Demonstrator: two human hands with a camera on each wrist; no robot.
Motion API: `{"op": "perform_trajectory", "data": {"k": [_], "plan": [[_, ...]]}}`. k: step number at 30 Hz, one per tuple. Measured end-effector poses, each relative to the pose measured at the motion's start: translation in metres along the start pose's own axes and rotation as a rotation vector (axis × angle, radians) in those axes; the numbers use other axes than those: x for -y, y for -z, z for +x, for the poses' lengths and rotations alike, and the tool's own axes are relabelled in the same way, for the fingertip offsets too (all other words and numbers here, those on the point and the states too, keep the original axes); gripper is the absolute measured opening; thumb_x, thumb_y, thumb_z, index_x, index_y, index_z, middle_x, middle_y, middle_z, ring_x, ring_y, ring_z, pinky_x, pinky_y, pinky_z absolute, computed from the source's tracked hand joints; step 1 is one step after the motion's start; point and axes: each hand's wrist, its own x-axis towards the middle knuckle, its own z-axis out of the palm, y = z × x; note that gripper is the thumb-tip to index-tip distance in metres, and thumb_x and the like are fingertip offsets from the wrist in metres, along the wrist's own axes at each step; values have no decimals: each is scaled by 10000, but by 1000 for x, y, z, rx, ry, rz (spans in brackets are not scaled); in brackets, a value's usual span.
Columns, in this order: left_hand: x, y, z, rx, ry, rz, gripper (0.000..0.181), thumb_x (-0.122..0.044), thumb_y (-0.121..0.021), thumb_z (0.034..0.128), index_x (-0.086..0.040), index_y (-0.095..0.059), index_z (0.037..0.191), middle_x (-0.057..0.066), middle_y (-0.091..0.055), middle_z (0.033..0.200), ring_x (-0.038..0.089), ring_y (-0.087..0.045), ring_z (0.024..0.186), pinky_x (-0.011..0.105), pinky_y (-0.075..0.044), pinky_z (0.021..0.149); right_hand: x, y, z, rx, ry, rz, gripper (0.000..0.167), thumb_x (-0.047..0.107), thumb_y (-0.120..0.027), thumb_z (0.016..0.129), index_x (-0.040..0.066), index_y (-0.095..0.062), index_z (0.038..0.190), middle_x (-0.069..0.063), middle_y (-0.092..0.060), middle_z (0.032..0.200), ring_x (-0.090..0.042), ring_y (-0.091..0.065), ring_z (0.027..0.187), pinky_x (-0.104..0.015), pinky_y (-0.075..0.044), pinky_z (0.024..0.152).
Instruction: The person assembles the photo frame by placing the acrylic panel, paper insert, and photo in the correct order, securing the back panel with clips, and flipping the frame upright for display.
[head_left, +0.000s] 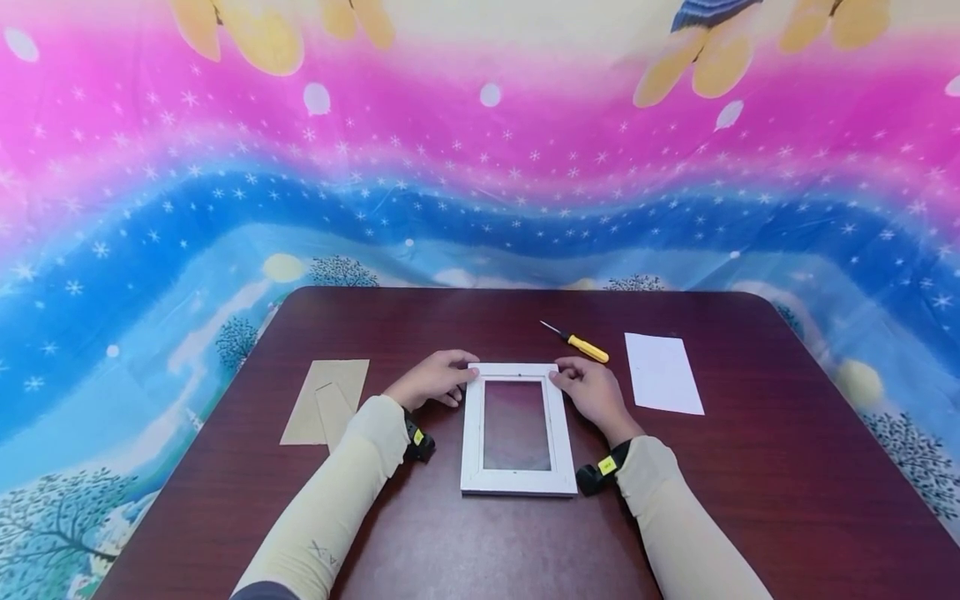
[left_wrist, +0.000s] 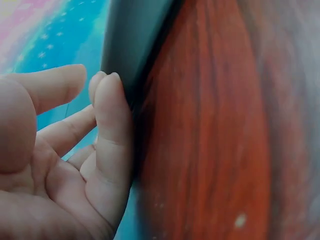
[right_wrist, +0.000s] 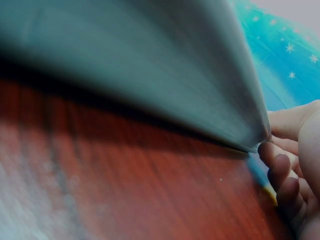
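A white picture frame (head_left: 517, 482) lies on the table in front of me, the dark tabletop showing through its middle. At its far left corner is my left hand (head_left: 433, 379), thumb on the top face and fingers bent by the outer edge. In the left wrist view, fingertips (left_wrist: 111, 92) meet the side of the frame. My right hand (head_left: 597, 392) holds the far right corner, its thumb on top. The right wrist view shows the frame's side (right_wrist: 150, 65) large and blurred, with the right fingers (right_wrist: 281, 165) curled at its corner. The frame's underside is hidden.
To the left lies a brown backing board (head_left: 307, 408) with a stand leg, partly behind my left sleeve. A yellow-handled screwdriver (head_left: 587, 347) rests beyond the right hand. A white sheet of paper (head_left: 665, 375) lies further right. Patterned cloth (head_left: 480, 183) hangs behind the table (head_left: 787, 500).
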Motion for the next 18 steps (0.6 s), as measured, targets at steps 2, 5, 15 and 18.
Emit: {"op": "perform_trajectory", "data": {"k": [2,5,15,18], "plan": [[2,0,0,0,9,-50,392,-228,-624,976,-105,-556,1342,146,-568,915,216,-563,620,369,-566,576,1,1,0,1,-3,2,354,391,-653,936,151,-680,1194,19,-631,882,-199,-541,740,-357,-428,676],[5,0,1,-6,13,-111,396,-198,-631,970,-81,-550,1340,131,-562,871,194,-553,607,351,-563,574,1,1,0,4,-12,3,363,399,-653,936,152,-678,1200,22,-632,889,-194,-542,746,-354,-429,681],[13,2,4,-5,-9,-174,378,-162,-678,936,-71,-576,1288,111,-572,789,181,-552,588,332,-559,567,0,-1,0,2,1,-4,367,401,-653,936,147,-678,1200,24,-637,895,-189,-547,753,-350,-435,681],[13,2,4,-4,-22,-159,385,-150,-679,934,-66,-570,1294,109,-573,787,181,-556,585,330,-557,563,-2,-1,0,-6,5,1,354,390,-656,936,146,-681,1190,17,-635,884,-198,-544,739,-357,-432,672]]}}
